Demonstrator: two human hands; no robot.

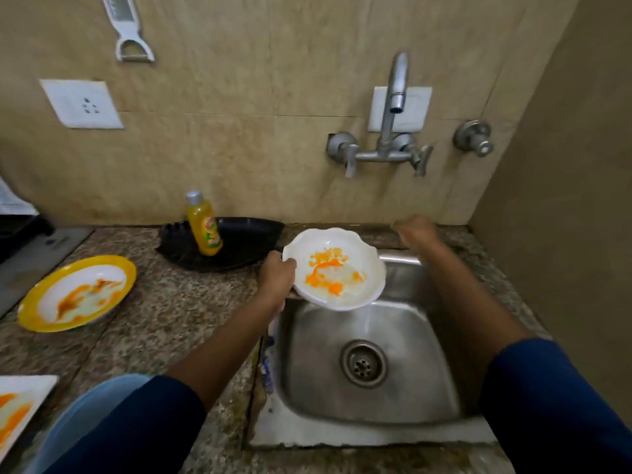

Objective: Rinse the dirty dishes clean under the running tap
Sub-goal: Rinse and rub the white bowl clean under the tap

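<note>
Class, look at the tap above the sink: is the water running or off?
Off, as far as can be seen. No stream falls from the tap spout toward the sink, and the orange smears on the white bowl look unrinsed.

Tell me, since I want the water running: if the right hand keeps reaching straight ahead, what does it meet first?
Probably the tiled wall just below the tap handles. The right hand is raised over the sink's back rim, empty, pointing toward the wall. Depth is unclear.

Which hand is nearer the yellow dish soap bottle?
Left. The left hand, gripping the white scalloped bowl, sits just right of the yellow dish soap bottle; the right hand is beyond the bowl.
</note>
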